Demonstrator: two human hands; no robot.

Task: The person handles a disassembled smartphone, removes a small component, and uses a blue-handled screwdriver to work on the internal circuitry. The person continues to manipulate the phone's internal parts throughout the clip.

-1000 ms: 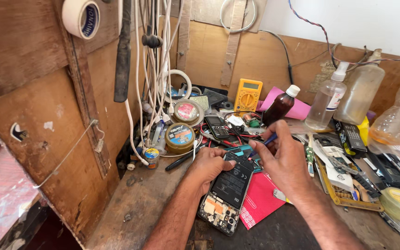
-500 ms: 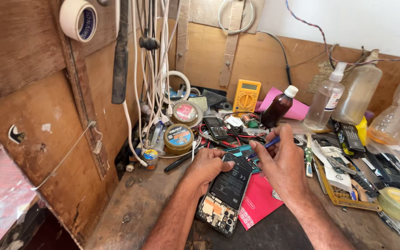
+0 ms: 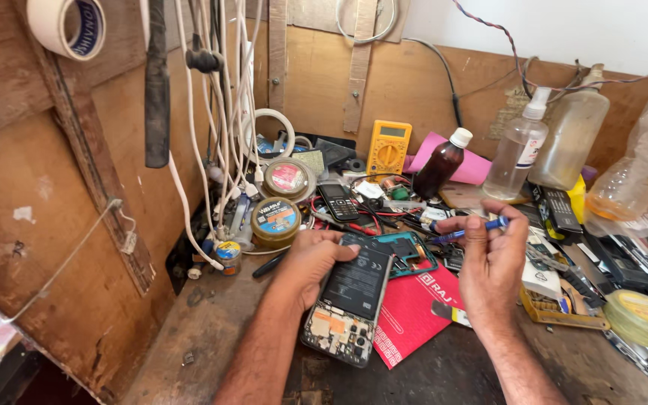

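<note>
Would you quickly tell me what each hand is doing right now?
Left hand: closed on the opened phone, steadying it.
Right hand: closed, holding a blue screwdriver in its fingertips.

We find bare worktop front-left; bottles, tins and hanging cables crowd the back.
</note>
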